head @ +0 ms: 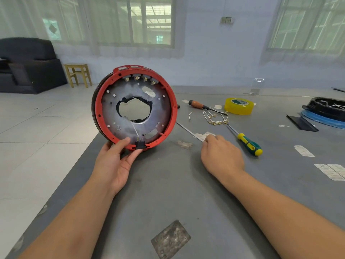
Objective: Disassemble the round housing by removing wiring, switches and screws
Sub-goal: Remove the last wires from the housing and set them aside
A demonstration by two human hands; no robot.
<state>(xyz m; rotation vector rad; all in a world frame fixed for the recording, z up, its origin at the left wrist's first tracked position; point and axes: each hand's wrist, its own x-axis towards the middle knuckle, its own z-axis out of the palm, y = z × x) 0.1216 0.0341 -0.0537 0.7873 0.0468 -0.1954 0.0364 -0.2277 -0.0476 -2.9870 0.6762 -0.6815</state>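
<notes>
The round housing [134,107] stands on edge at the left edge of the grey tabletop [168,193], open side toward the camera. It has a red outer ring around a grey metal plate with a ragged central hole. A row of switches [139,78] sits inside the ring at the top. A black switch [140,144] with upright terminals sits in the ring at the bottom, and a thin white wire [133,126] runs from it up to the rim of the central hole.

The left hand [115,163] grips the housing at its lower rim: the thumb lies on the red ring, a finger reaches under the black switch, and the remaining fingers wrap behind the rim.

The right hand [221,156] rests on the tabletop to the right of the housing, well apart from it, palm down. Its fingers are curled under; whether they pinch anything cannot be determined.

Just right of this hand lies a green-and-yellow screwdriver [249,143], its tip near a bundle of removed wires [216,116] with brass terminals. Beyond the bundle lies a second screwdriver [197,105] with an orange-and-black handle. A roll of yellow tape [239,106] stands farther right. A black tray [326,109] on a blue disc rests at the right edge.
</notes>
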